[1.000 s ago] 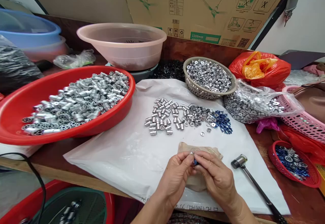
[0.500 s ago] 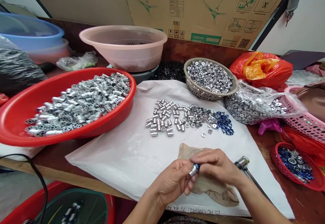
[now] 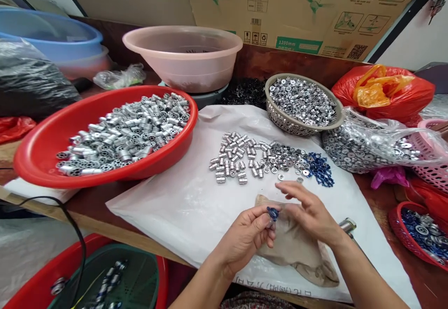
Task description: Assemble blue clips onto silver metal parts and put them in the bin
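One small blue piece (image 3: pixel 273 214) is pinched between the thumb and fingers of your left hand (image 3: pixel 250 229); whether metal sits behind it, you cannot tell. Your right hand (image 3: pixel 308 211) is loosely spread just to its right, nothing seen in its grasp. With only left fingertips holding on, a slack pinch could drop the piece onto the tan cloth (image 3: pixel 304 255) below your hands. Beyond your right hand lie a silver ring (image 3: pixel 281 177) and the blue pile (image 3: pixel 320 169); a low sweep of its fingers might scatter them.
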Available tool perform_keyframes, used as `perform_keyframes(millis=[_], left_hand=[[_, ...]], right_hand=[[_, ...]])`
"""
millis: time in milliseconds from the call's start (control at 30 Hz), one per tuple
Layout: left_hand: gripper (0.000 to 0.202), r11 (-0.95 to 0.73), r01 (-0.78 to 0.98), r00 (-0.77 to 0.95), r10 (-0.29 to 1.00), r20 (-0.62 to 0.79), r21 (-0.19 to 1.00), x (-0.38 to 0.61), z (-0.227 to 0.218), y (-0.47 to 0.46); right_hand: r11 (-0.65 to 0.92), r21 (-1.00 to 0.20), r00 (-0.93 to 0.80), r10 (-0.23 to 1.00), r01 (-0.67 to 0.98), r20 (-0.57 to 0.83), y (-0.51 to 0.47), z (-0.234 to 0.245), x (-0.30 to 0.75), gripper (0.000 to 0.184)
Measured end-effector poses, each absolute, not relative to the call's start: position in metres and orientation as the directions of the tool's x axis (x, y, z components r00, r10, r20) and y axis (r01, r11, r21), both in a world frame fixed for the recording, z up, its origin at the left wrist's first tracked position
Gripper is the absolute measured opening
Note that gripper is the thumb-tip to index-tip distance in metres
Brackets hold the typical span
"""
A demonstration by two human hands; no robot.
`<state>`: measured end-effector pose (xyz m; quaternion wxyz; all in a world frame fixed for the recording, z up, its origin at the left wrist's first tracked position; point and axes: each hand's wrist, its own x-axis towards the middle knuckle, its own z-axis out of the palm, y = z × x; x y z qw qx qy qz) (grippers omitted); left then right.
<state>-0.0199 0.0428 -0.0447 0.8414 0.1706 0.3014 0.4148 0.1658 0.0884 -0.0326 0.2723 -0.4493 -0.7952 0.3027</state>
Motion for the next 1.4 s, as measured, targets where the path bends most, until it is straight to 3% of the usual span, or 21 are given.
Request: perform_keyframes(millis=[100, 267, 400, 500, 633, 733, 900, 1033, 1133, 1267, 1400], left_hand=[[0.027, 0.625, -0.568, 0.517, 0.777, -0.358, 0.536, -0.016, -0.045, 0.041], [0.034, 0.637, -0.576, 0.51, 0.77, -0.384, 0.512, -0.011, -0.049, 0.035], [0.046, 0.526, -0.536, 0.41, 0.846, -0.341, 0.66, -0.018, -0.048, 0.033], [0.046, 0.451, -0.474, 0.401, 0.875, -0.271, 0.756, -0.027, -0.045, 0.036], [0.046, 0.493, -0.523, 0.535, 0.825, -0.182, 0.695, -0.034, -0.046, 0.04], [0.043, 0.525, -0.547, 0.557, 0.809, -0.185, 0.652, -0.035, -0.049, 0.041], [0.047, 0.555, -0.545, 0.42, 0.83, -0.368, 0.628, -0.029, -0.049, 0.043], [0.039, 0.528, -0.611, 0.312, 0.846, -0.433, 0.59, -0.023, -0.045, 0.043], [0.041, 0.517, -0.674, 0.305, 0.845, -0.439, 0.527, -0.021, -0.043, 0.042], [0.039, 0.53, -0.716, 0.341, 0.833, -0.435, 0.454, -0.023, -0.044, 0.041], [0.036, 0.526, -0.714, 0.351, 0.84, -0.413, 0.462, -0.023, -0.047, 0.042]], right_hand=[[0.506, -0.769, -0.55, 0.799, 0.391, 0.245, 0.06, -0.031, 0.161, 0.034], [0.475, -0.744, -0.347, 0.874, 0.469, 0.34, 0.037, -0.039, 0.144, 0.036], [0.417, -0.749, -0.285, 0.907, 0.514, 0.309, 0.03, -0.037, 0.133, 0.035], [0.385, -0.802, -0.293, 0.916, 0.457, 0.274, 0.032, -0.034, 0.128, 0.033], [0.484, -0.822, -0.377, 0.852, 0.301, 0.363, 0.038, -0.032, 0.128, 0.037], [0.513, -0.812, -0.438, 0.82, 0.278, 0.368, 0.038, -0.03, 0.13, 0.042], [0.536, -0.644, -0.446, 0.837, 0.546, 0.318, 0.054, -0.029, 0.141, 0.031], [0.284, -0.509, -0.211, 0.957, 0.812, 0.197, 0.104, -0.043, 0.152, 0.027], [0.197, -0.483, -0.132, 0.977, 0.853, 0.166, 0.134, -0.055, 0.155, 0.012], [0.231, -0.545, -0.169, 0.972, 0.806, 0.162, 0.124, -0.053, 0.151, 0.012], [0.24, -0.809, -0.238, 0.963, 0.536, 0.128, 0.079, -0.038, 0.145, 0.014]])
